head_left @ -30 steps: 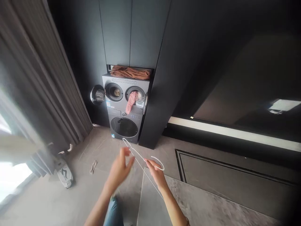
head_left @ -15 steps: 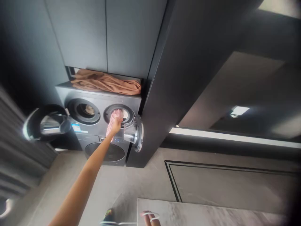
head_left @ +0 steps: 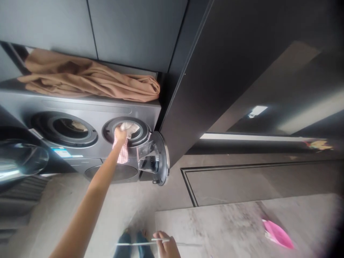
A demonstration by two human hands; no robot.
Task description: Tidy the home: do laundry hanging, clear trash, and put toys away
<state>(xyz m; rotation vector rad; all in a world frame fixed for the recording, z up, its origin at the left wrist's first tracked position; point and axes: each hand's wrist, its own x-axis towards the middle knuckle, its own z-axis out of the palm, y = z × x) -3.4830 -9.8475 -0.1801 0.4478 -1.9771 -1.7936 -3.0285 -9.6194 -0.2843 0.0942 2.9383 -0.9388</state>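
My left hand (head_left: 120, 134) reaches into the mouth of the small right drum (head_left: 107, 133) of a grey washing machine (head_left: 88, 107). Its fingers are closed round a pink checked cloth (head_left: 123, 154), which hangs below the wrist. A white cloth (head_left: 130, 128) lies in the drum opening against the fingers; whether they grip it too, I cannot tell. Low in the view, my right hand (head_left: 167, 247) is closed on a thin white clothes hanger (head_left: 142, 244), seen nearly edge-on. The drum's round door (head_left: 162, 157) stands open to the right.
Brown fabric (head_left: 91, 77) lies bunched on top of the machine. The left drum (head_left: 64, 129) holds pale cloth, and its door (head_left: 24, 161) swings out left. A dark panel (head_left: 193, 82) stands at right. A pink object (head_left: 279, 233) lies on the marbled surface (head_left: 215, 229).
The view has come closer to the machine. The pink cloth now hangs beneath my left hand, and more white cloth shows at the drum. The pink object and both legs have come into view.
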